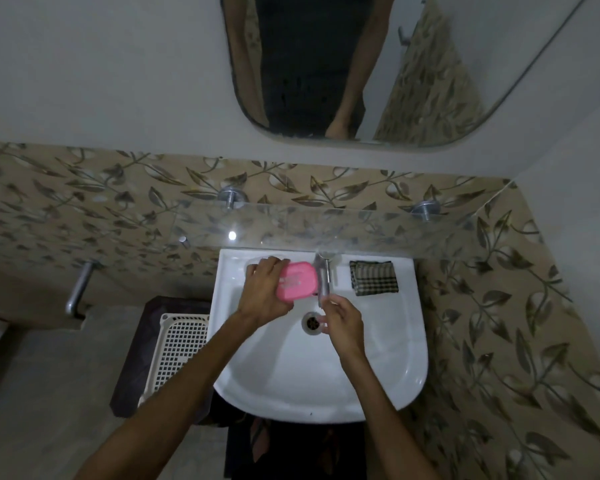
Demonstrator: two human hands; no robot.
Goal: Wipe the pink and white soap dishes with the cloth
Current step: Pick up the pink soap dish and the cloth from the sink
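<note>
My left hand (265, 291) grips the pink soap dish (297, 280) over the back left of the white sink (388, 368), just left of the tap (323, 277). A white soap dish (255, 262) peeks out behind my left hand on the sink's back ledge, mostly hidden. My right hand (343, 323) hovers above the drain (312, 322), fingers loosely curled and apart, holding nothing that I can see. The folded checked cloth (373, 277) lies on the sink's back right ledge, apart from both hands.
A glass shelf (326, 226) juts from the leaf-patterned tiles above the sink. A mirror (354, 64) hangs higher on the wall. A white perforated basket (177, 351) stands on a dark stool left of the sink. A metal bar (80, 285) sticks out at far left.
</note>
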